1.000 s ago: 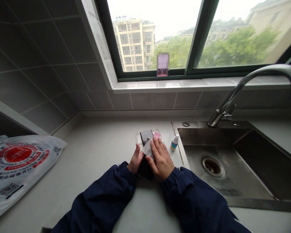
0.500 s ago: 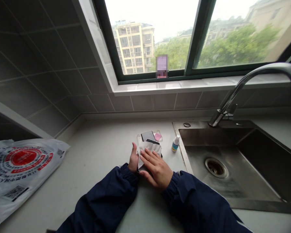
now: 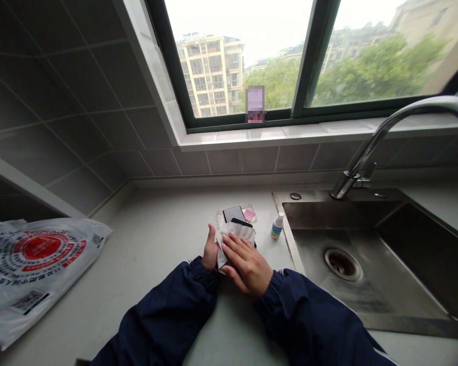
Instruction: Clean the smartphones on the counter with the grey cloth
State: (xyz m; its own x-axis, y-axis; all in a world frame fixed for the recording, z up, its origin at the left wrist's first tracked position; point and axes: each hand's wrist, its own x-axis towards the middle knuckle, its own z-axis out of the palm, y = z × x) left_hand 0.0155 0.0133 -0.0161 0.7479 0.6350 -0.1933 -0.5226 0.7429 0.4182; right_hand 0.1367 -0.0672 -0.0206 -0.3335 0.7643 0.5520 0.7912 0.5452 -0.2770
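Observation:
My left hand holds a dark phone from the left side, thumb raised along its edge and the other fingers hidden underneath. Over most of the phone lies a thin white cloth. My right hand rests flat on that cloth with its fingers stretched out, pressing it against the phone. Just beyond, on the counter, are a clear phone case, a dark flat rectangular thing and a small pink piece. A small spray bottle with a blue and yellow label stands upright to the right.
To the right, a steel sink is set into the white counter, with a curved chrome tap behind it. A printed white plastic bag lies at the left. A window and its sill rise at the back.
Both hands keep nearly the same place on the phone. The cloth's folds and its lower left corner have shifted slightly under my right hand. The whole view has moved a little.

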